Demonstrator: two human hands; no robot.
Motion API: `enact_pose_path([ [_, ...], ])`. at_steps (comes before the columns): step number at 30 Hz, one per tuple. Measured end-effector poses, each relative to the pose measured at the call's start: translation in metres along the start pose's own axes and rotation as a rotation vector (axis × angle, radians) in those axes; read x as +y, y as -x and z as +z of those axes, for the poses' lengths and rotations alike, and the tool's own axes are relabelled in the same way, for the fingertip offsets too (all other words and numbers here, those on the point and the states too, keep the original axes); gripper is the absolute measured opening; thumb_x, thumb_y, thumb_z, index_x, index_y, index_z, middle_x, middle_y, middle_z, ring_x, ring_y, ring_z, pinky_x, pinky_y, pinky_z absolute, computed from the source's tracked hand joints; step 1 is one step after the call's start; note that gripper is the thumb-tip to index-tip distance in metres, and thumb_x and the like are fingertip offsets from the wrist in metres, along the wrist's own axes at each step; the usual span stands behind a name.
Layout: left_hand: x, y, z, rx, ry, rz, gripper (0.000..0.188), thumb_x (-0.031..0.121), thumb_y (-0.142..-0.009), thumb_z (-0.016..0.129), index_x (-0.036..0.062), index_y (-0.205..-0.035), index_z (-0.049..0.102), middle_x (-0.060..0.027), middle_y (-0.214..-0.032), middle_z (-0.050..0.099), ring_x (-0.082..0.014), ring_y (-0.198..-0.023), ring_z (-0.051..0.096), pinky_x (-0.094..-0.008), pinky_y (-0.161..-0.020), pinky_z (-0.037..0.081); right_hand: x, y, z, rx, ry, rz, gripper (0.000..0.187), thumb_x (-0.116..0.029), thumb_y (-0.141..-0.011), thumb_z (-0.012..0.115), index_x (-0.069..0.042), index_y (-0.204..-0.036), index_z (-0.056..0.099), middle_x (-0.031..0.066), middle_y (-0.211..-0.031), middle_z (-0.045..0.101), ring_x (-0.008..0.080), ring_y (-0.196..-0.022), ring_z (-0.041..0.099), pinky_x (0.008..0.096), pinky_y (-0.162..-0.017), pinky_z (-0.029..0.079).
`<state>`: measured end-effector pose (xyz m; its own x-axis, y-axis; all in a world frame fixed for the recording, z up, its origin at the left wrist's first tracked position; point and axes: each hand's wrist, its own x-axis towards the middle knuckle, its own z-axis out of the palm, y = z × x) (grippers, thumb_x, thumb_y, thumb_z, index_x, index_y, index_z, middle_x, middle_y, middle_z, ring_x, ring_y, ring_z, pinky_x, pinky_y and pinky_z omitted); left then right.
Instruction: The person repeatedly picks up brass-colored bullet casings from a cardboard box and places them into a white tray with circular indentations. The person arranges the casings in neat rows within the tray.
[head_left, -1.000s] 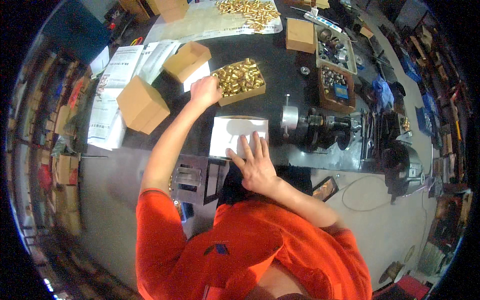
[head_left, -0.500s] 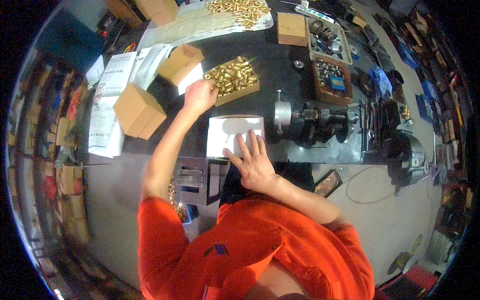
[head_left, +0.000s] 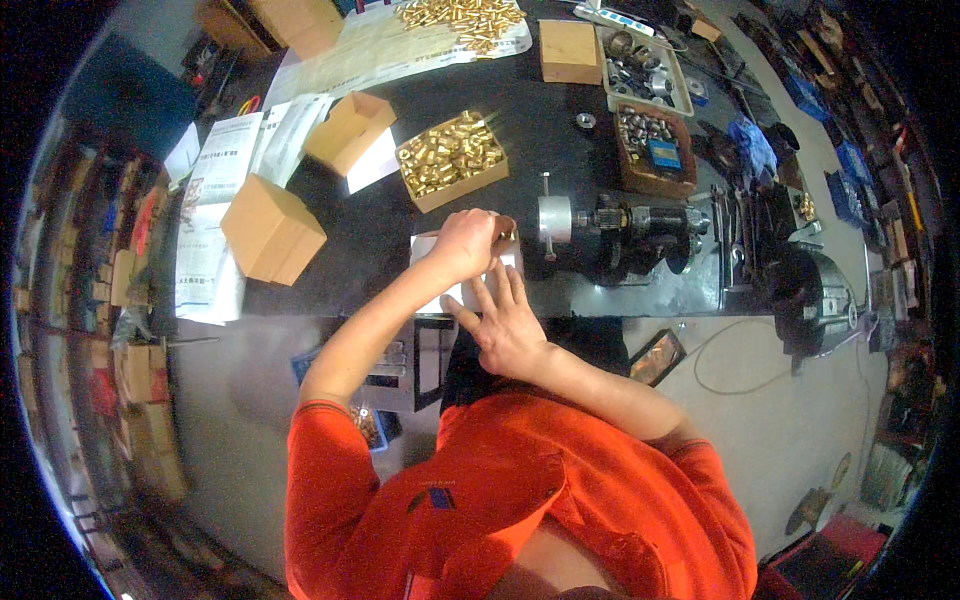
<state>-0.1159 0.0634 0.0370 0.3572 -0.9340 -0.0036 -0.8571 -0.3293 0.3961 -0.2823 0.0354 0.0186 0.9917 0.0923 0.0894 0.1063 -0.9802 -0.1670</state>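
Observation:
In front of me at the table's edge is a white-topped box or card [head_left: 427, 243], with brown showing along its far side. My right hand [head_left: 508, 328] lies open across its near right part, fingers spread. Over the far side of it, my left hand [head_left: 470, 243] is closed, fingertips pointing right and down. A small brownish-gold patch shows by those fingertips, but I cannot make out what they hold. Just beyond stands an open cardboard box [head_left: 453, 160] heaped with short brass-coloured cylindrical pieces.
Two cardboard boxes [head_left: 272, 230] [head_left: 350, 132] sit on the left, near newspaper sheets [head_left: 215, 190]. More brass pieces [head_left: 470, 22] are spread on paper at the back. A metal shaft assembly [head_left: 630, 232] lies on the right, beyond it trays of metal parts [head_left: 655, 150].
My left hand has moved from the box of brass pieces rightward and nearer, to the far side of the white-topped box. My right hand stays spread in place. The view has shifted slightly.

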Motion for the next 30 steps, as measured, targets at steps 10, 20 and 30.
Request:
enact_pose_path([
  [10,0.000,0.002,0.013,0.100,-0.097,0.048,0.021,0.020,-0.080,0.065,0.0104,-0.098,0.066,-0.0142,-0.088,0.068,-0.0350,-0.079,0.065,-0.0446,-0.068,0.052,0.000,0.001,0.002,0.035,-0.008,-0.005,0.078,-0.027,-0.068,0.066,-0.021,-0.141,0.041,0.0262,-0.140,0.032,0.0518,-0.130,0.028,0.0589,-0.109,0.020],
  [20,0.006,0.003,0.006,0.125,0.036,-0.032,0.027,0.018,-0.075,0.069,0.0083,-0.100,0.067,-0.0151,-0.089,0.067,-0.0346,-0.081,0.065,-0.0418,-0.071,0.052,0.001,0.002,-0.004,0.032,-0.040,-0.008,0.073,-0.028,-0.072,0.066,-0.020,-0.141,0.043,0.0295,-0.142,0.032,0.0526,-0.131,0.027,0.0619,-0.110,0.016],
  [30,0.003,0.003,0.004,0.117,0.063,0.010,0.026,0.010,-0.072,0.070,0.0039,-0.097,0.067,-0.0165,-0.092,0.066,-0.0358,-0.085,0.065,-0.0408,-0.073,0.051,0.000,0.000,-0.003,0.054,-0.043,0.002,0.070,-0.027,-0.069,0.065,-0.022,-0.137,0.049,0.0273,-0.143,0.031,0.0514,-0.131,0.026,0.0590,-0.110,0.017],
])
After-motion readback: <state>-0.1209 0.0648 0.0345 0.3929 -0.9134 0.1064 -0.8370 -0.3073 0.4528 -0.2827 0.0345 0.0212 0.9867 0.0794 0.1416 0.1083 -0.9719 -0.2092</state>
